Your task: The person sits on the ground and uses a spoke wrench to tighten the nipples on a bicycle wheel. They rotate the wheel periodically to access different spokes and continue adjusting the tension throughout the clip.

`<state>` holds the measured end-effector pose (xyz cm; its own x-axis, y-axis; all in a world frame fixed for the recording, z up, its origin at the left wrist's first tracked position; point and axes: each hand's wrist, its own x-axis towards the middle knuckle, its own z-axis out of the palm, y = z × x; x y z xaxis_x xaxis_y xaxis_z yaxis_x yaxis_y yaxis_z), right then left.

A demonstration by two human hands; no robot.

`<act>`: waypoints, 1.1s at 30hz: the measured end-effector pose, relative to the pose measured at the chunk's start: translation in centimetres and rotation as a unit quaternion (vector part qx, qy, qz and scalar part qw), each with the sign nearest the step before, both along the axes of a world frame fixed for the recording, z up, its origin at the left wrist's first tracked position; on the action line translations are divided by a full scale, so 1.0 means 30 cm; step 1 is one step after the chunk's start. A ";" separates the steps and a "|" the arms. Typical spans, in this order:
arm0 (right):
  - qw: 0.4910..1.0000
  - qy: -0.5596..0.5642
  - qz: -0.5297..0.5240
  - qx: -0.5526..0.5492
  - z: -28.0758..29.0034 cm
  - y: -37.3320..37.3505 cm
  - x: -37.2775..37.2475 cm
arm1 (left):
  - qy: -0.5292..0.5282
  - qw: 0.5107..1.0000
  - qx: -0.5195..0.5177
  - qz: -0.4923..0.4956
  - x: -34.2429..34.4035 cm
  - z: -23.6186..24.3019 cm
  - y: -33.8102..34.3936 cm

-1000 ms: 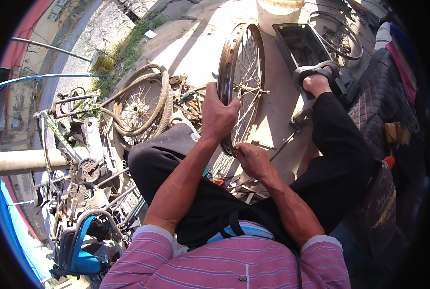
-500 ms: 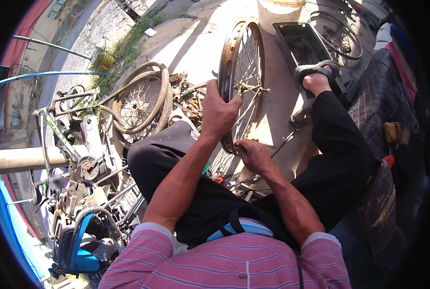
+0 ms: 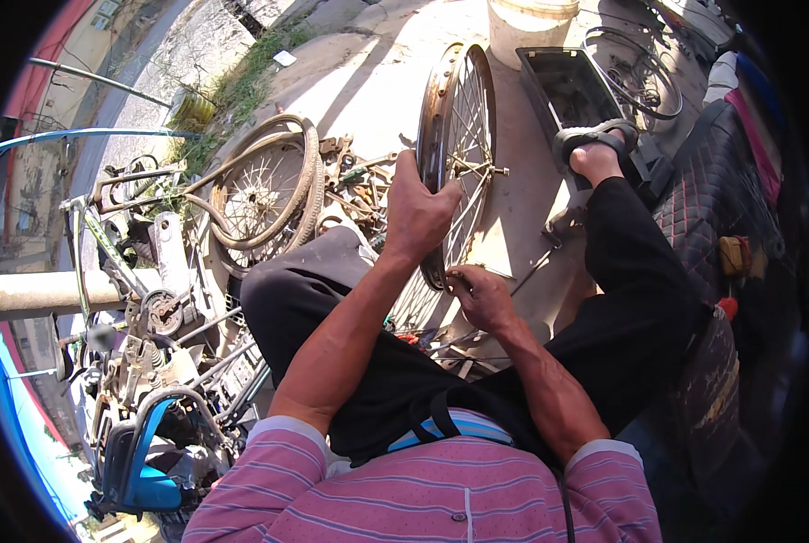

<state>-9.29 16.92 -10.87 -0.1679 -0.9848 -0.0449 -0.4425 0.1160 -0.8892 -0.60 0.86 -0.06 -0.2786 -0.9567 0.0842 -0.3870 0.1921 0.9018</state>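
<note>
A bare bicycle wheel [image 3: 433, 118] with a rusty rim and thin spokes stands upright in front of me, seen nearly edge-on, with no tire on it. My left hand [image 3: 418, 210] is closed around the rim on its near left side. At the bottom of the rim, my right hand [image 3: 481, 297] has its fingers pinched together against the rim edge; anything small between the fingertips is hidden. The hub's axle end [image 3: 502, 171] sticks out to the right.
At left lie another wheel with a loose tire [image 3: 268, 190], metal tools [image 3: 354, 181] and a heap of bicycle parts [image 3: 164, 317]. Beyond are a white bucket [image 3: 533, 27] and a black bin [image 3: 563, 86]. A quilted cover [image 3: 703, 181] is at right, past my sandaled foot [image 3: 599, 145].
The wheel and my left hand have shifted very slightly to the right. My right hand's fingers stay at the bottom of the rim, with a small change of pose.
</note>
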 end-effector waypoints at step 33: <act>0.788 -0.503 -0.265 0.238 -0.221 -0.002 -0.058 | 0.036 0.999 0.028 -0.021 0.028 -0.020 -0.031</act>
